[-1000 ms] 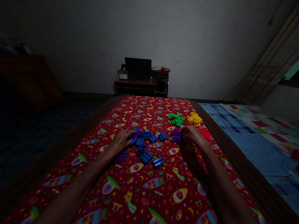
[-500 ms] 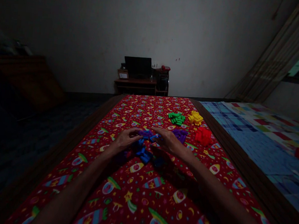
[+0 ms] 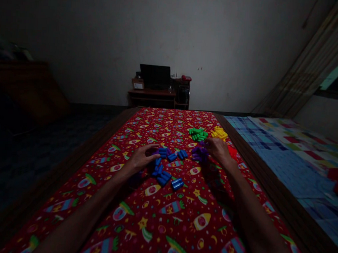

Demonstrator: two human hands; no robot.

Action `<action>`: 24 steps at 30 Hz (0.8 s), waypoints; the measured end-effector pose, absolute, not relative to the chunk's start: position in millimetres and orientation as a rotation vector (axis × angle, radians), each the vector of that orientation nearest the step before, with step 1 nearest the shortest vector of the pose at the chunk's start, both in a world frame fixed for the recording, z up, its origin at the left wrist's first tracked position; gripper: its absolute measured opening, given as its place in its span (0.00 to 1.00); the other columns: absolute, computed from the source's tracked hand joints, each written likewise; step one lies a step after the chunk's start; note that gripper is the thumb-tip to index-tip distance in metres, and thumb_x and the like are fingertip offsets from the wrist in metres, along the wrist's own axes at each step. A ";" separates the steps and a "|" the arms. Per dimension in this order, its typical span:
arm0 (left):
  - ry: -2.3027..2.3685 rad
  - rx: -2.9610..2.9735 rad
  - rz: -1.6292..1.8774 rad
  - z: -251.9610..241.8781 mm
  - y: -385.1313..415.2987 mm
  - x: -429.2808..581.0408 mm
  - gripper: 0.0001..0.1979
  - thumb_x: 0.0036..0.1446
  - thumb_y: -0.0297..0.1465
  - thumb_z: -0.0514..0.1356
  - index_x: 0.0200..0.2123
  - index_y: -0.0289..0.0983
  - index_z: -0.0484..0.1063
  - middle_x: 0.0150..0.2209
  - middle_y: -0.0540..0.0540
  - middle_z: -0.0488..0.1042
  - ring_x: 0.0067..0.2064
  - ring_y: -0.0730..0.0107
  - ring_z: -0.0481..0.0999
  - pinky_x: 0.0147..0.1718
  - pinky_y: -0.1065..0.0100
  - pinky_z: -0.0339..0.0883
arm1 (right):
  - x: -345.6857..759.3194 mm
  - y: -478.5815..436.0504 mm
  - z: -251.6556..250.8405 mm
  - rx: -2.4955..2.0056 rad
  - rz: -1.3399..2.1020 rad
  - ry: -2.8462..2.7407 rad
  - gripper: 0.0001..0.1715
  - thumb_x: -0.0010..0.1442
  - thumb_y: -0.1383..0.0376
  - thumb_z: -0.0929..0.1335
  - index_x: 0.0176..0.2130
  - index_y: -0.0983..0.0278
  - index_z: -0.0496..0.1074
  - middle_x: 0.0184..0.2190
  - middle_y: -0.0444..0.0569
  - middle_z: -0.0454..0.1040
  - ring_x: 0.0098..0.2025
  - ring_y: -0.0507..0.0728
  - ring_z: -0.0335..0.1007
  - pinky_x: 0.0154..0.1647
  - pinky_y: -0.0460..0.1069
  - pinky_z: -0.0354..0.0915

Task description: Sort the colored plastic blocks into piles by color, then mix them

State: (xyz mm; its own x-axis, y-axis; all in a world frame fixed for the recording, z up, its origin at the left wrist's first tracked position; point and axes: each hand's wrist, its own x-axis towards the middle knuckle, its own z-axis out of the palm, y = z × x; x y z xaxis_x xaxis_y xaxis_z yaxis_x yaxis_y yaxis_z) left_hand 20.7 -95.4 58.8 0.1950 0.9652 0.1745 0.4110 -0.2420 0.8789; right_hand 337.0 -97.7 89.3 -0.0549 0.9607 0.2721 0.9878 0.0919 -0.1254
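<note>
Small ribbed plastic pieces in several colours lie on the cloth. My left hand (image 3: 140,157) rests at the left of the blue pieces (image 3: 163,177), thumb and fingers apart. Its fingertips are beside a blue piece (image 3: 162,152), with a purple piece (image 3: 169,152) partly hidden behind it. My right hand (image 3: 219,150) is at the right edge of the purple pile (image 3: 199,154). Its fingers are pinched at a purple piece (image 3: 202,144) on top of that pile. Another blue piece (image 3: 177,184) lies apart, nearer to me.
A green pile (image 3: 198,134) and a yellow pile (image 3: 219,133) lie farther back. My right hand partly covers a red pile (image 3: 232,152). The red patterned cloth (image 3: 163,225) covers the long table. Beyond stands a desk with a monitor (image 3: 155,76); bedding (image 3: 259,147) is at right.
My right hand has moved right, from above the blue pieces to the purple pile, uncovering several blue pieces. My left hand has stayed nearly still.
</note>
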 end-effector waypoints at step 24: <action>1.338 2.021 0.874 78.9 -99.7 8.4 0.24 0.49 0.51 0.60 0.40 0.38 0.78 0.41 0.43 0.80 0.42 0.57 0.78 0.42 0.62 0.72 | 306.7 -99.6 82.0 -1.441 0.104 -2.089 0.11 0.61 0.69 0.65 0.41 0.65 0.77 0.37 0.53 0.79 0.38 0.56 0.73 0.37 0.46 0.61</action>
State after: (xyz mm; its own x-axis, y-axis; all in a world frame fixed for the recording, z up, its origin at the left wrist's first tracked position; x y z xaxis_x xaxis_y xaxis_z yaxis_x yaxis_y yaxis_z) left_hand 8.4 -99.7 78.9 0.2902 0.9330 0.2128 0.5700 -0.3472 0.7447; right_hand 306.7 -99.6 82.0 -0.2371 0.8746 0.4229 0.8283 0.4095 -0.3825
